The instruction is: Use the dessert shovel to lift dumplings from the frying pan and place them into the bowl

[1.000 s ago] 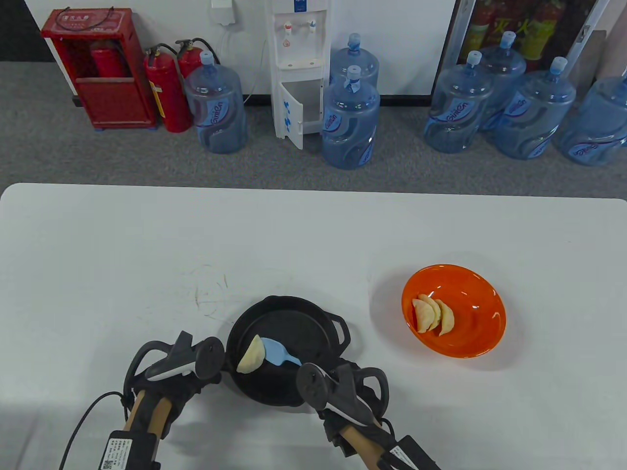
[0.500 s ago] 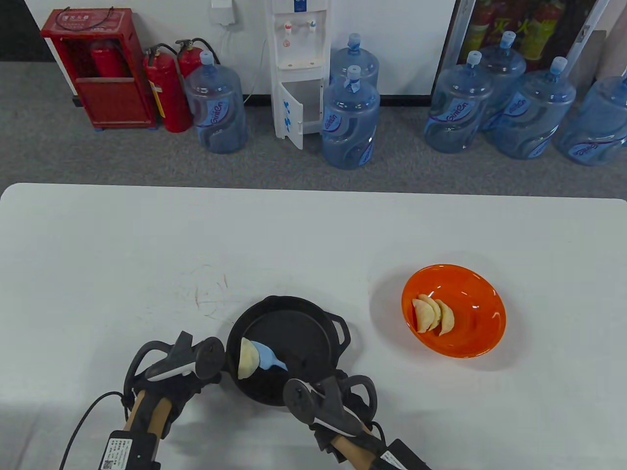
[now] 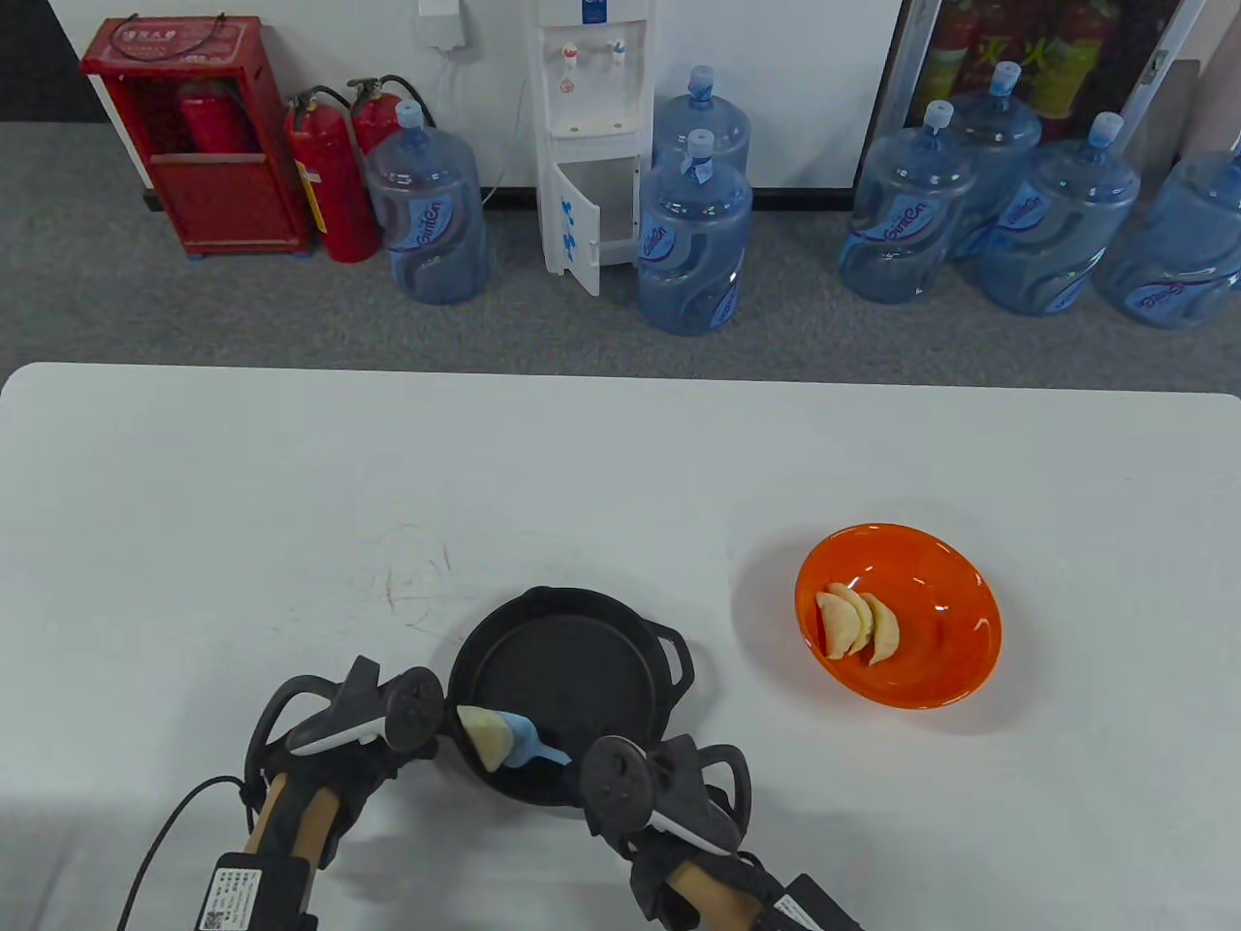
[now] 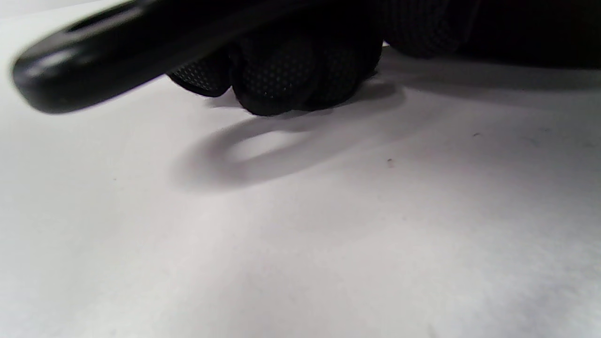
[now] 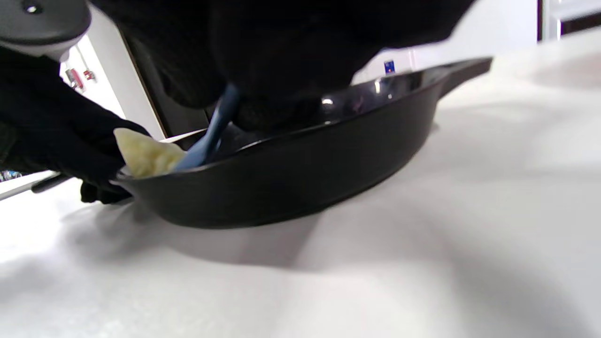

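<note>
- Frying pan [image 3: 572, 679] (black, loop handle on its right side) sits on the white table [image 3: 620, 465], near edge, a bit left of centre.
- Dessert shovel [image 3: 531, 745], light blue, blade down inside the pan at its near-left part; handle runs back to the right hand [image 3: 669, 824].
- Right hand: fingers hidden under the tracker in the table view; the right wrist view shows the blue handle [image 5: 220, 123] going up into the dark glove, so it grips the shovel, though the exact finger pose cannot be told.
- One dumpling [image 3: 485, 737] in the pan, touching the shovel blade and lying against the near-left rim; the right wrist view shows it [image 5: 148, 157] poking just above the rim.
- Left hand [image 3: 334, 747] at the pan's left edge; the left wrist view shows gloved fingers [image 4: 286, 75] curled under the pan's long handle [image 4: 117, 51], knuckles on the table (holding it, as far as visible).
- Orange bowl [image 3: 898, 615] stands to the right, well apart from the pan, with three dumplings [image 3: 857, 625] overlapping inside.
</note>
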The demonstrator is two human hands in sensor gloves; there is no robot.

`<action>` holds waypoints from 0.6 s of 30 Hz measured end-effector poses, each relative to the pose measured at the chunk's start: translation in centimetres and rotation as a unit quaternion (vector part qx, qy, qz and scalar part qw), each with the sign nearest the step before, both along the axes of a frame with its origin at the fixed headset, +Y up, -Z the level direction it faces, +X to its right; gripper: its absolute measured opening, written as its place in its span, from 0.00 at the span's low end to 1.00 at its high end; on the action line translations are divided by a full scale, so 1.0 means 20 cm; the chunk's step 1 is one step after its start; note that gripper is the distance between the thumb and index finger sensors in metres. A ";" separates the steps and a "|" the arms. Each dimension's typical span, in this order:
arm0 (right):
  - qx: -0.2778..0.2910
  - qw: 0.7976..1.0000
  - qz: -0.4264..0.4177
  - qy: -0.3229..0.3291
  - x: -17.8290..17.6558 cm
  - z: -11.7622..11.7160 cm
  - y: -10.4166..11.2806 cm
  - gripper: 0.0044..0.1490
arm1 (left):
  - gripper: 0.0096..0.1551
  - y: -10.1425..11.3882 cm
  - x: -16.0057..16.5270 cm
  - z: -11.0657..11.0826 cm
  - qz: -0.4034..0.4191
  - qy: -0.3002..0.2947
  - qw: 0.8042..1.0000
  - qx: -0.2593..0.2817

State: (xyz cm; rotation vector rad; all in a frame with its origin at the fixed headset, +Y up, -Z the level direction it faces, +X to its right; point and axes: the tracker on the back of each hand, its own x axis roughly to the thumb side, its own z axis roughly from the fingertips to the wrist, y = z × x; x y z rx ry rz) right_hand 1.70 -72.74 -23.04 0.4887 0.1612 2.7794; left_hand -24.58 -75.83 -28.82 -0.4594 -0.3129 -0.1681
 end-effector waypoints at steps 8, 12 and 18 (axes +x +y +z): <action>-0.105 0.992 -0.067 -0.017 0.10 -0.08 -0.03 0.25 | 0.29 0.00 0.00 0.00 0.001 0.000 1.000 0.000; -0.123 0.987 -0.103 -0.028 0.13 -0.11 -0.04 0.25 | 0.29 0.00 0.00 0.00 0.001 0.000 1.000 0.000; -0.109 0.982 -0.145 -0.051 0.21 -0.13 -0.02 0.25 | 0.29 0.00 0.00 0.00 0.002 0.000 1.000 -0.001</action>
